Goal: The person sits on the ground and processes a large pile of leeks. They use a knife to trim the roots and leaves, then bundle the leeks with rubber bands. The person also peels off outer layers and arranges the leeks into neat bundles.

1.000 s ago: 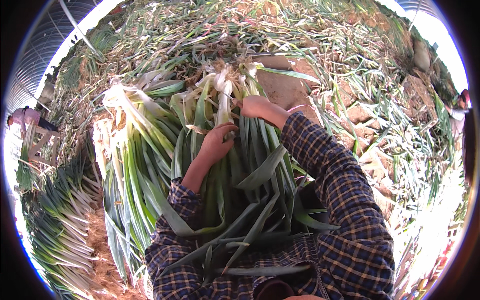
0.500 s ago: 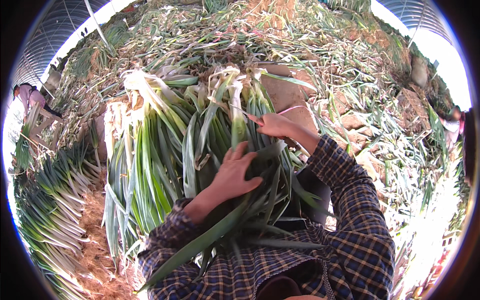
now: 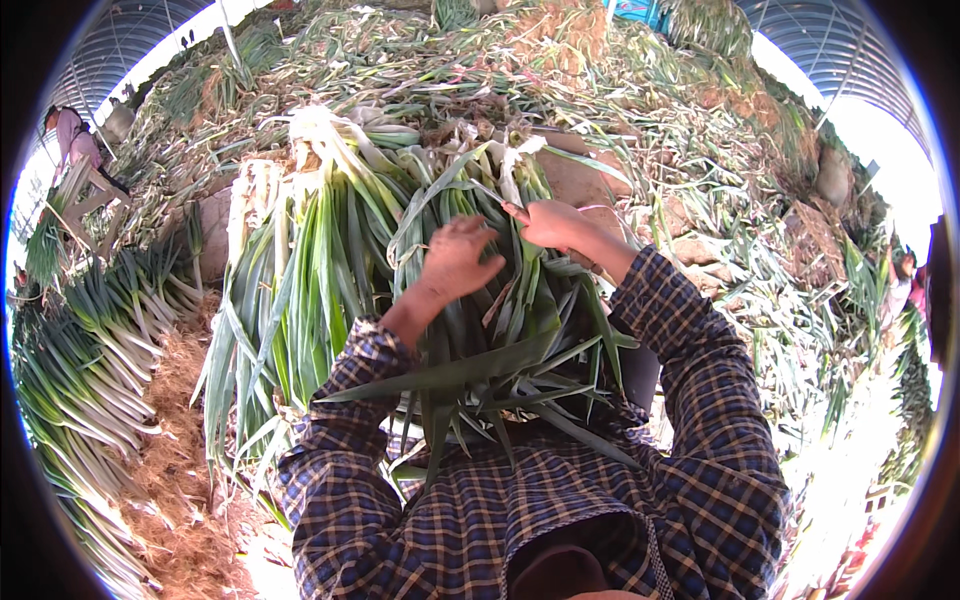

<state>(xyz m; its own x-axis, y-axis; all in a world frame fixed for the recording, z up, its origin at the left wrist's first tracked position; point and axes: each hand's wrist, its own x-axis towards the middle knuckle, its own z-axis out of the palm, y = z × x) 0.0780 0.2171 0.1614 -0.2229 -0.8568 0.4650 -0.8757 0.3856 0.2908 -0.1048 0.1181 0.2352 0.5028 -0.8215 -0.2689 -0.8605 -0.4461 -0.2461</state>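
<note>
A thick heap of leeks (image 3: 315, 270) lies in front of me, with pale root ends at the far side and green leaves hanging toward me. Over the middle of it is my left hand (image 3: 455, 262), its fingers slightly bent and its thumb apart, with nothing visible in it. My right hand (image 3: 555, 228) is closed just to the right, index finger pointing left along the leaves. A thin line runs out from that fingertip, too fine to name; what the palm holds is hidden. Long loose leaves (image 3: 470, 375) lie across my lap.
Cleaned leeks (image 3: 85, 370) are laid in a row at the left, beside brown root trimmings (image 3: 180, 480). Leaf waste (image 3: 400, 75) covers the ground ahead and to the right. Another person (image 3: 78, 145) bends at the far left; a partly seen person (image 3: 905, 275) is at the right edge.
My left hand has lifted up and away from the pale leek stalk it lay on, and that stalk no longer shows between my hands. My right hand has moved slightly up and right.
</note>
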